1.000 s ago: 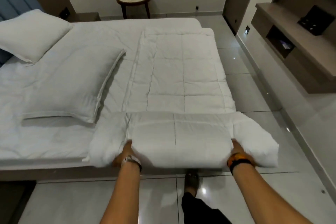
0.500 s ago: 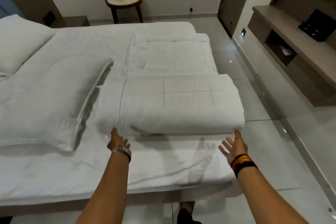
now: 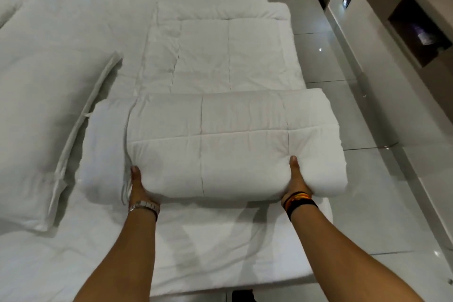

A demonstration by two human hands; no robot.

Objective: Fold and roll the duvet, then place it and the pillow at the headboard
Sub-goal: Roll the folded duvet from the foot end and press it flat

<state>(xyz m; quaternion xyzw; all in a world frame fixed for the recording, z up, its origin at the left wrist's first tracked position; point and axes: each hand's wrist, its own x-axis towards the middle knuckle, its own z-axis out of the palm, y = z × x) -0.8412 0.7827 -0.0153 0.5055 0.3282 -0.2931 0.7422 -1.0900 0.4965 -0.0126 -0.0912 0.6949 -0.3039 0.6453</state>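
Observation:
The white quilted duvet [image 3: 220, 149] lies across the bed's right side, its near end rolled into a thick bundle and the far part still flat. My left hand [image 3: 138, 185] grips the roll's near left edge, fingers tucked under it, thumb on top. At the roll's near right edge sits my right hand [image 3: 295, 179], holding it the same way. A large white pillow [image 3: 46, 115] lies flat to the left, touching the roll's left end.
The white mattress sheet [image 3: 196, 252] is bare between me and the roll. Glossy tiled floor [image 3: 343, 61] runs along the bed's right side, with a wall shelf unit [image 3: 416, 29] beyond. A second pillow's corner [image 3: 6, 5] shows far left.
The roll has turned further away from me along the bed. My hands, off the duvet and open half a second ago, now grip the roll's near edge. The camera has leaned in closer.

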